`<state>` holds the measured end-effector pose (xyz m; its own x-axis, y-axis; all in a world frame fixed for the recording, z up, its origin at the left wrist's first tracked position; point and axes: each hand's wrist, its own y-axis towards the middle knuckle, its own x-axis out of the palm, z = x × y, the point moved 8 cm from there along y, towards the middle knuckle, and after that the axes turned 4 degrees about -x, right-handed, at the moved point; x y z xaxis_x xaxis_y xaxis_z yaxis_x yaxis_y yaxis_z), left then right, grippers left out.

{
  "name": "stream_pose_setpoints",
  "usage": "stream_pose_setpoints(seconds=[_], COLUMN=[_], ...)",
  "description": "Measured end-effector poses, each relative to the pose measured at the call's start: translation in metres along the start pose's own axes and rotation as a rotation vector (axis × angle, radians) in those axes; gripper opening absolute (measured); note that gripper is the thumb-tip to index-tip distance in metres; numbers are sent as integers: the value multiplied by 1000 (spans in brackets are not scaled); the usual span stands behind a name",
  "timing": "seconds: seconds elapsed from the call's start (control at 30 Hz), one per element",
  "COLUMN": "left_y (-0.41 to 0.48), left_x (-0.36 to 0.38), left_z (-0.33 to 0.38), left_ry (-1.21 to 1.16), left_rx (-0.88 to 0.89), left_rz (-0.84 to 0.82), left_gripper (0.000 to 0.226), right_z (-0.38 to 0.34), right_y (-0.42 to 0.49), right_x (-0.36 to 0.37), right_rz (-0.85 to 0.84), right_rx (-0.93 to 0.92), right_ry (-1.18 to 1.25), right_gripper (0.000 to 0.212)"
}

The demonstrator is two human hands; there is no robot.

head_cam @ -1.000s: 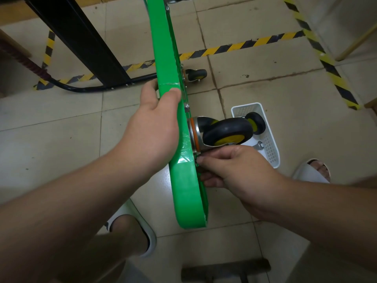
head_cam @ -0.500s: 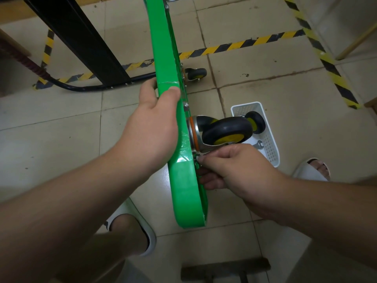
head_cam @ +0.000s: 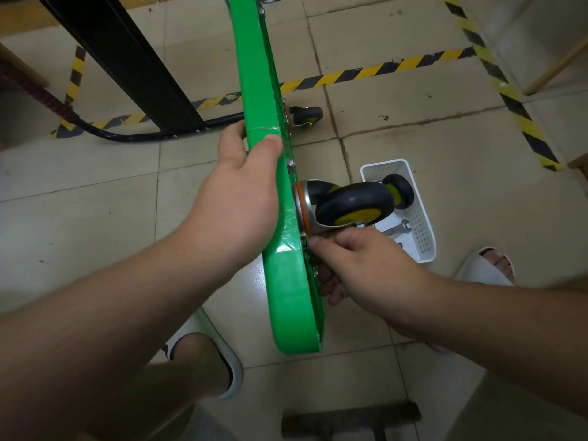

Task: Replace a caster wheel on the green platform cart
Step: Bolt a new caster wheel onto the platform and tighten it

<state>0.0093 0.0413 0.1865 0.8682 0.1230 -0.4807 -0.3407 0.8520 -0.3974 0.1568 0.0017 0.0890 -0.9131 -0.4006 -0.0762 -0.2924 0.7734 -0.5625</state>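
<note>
Even indoor light, soft shadows; wide-angle bending at edges; near forearms blurred.

Cart deck [head_cam: 288, 291] is showing bright green, w/ glossy tape patches. Near caster wheel [head_cam: 354, 207] is showing black tyre, yellow hub, orange ring at swivel (metal fork is reading silver). Far caster [head_cam: 307, 115] is showing the same black/yellow. Basket [head_cam: 420, 230] is reading white, perforated grid pattern; spare wheel [head_cam: 399, 190] inside is black/yellow. Floor tape [head_cam: 375, 71] is running yellow/black diagonal stripes. Floor tiles [head_cam: 445, 138] are showing beige, dark grout. Slippers [head_cam: 477, 268] are white.
</note>
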Motion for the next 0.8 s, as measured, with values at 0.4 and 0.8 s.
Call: stream_pose_setpoints(seconds=[0.4, 0.8], left_y=[-1, -1], left_x=[-1, 0], left_z=[1, 0], left_ry=[46, 34], left_rx=[-8, -10], left_rz=[12, 11], left_gripper=[38, 40], right_z=[2, 0], right_y=[1, -3], right_x=[2, 2], right_rz=[9, 74], right_rx=[21, 9], right_ry=[72, 228], right_gripper=[31, 23])
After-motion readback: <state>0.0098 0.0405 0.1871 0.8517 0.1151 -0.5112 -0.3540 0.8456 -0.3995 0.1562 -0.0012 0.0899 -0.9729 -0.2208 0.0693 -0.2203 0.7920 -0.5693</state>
